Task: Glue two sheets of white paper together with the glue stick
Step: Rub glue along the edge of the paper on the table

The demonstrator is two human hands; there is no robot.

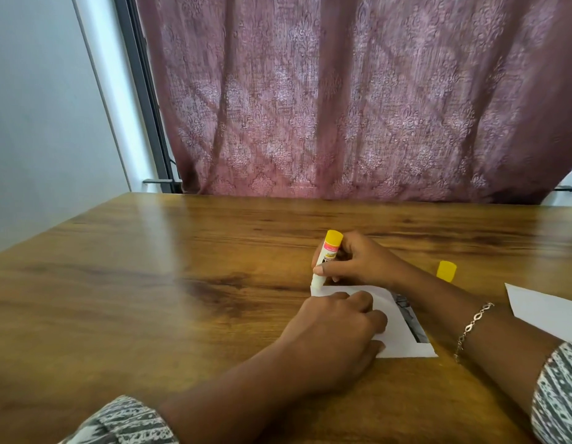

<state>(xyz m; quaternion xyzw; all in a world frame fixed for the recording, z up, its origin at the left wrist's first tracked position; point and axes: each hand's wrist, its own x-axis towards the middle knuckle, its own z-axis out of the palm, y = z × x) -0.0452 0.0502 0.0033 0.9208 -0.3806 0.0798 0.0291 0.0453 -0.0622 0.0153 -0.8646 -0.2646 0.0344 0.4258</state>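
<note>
Fingers of your right hand (358,259) pinched the glue stick (326,259), its tip on the far left corner of the paper sheet (403,344); your left hand (336,328) pressed spread on that sheet.

Right hand (358,261) presses glue stick (326,261) onto paper (403,347); left hand (336,334) pins paper.

- tabletop (150,283): wood grain, glossy sheen
- curtain (342,107): woven patterned cloth, matt
- glue stick (326,261): smooth plastic
- sheet (403,347): matt white paper
- bracelet (472,326): shiny metal links
</note>
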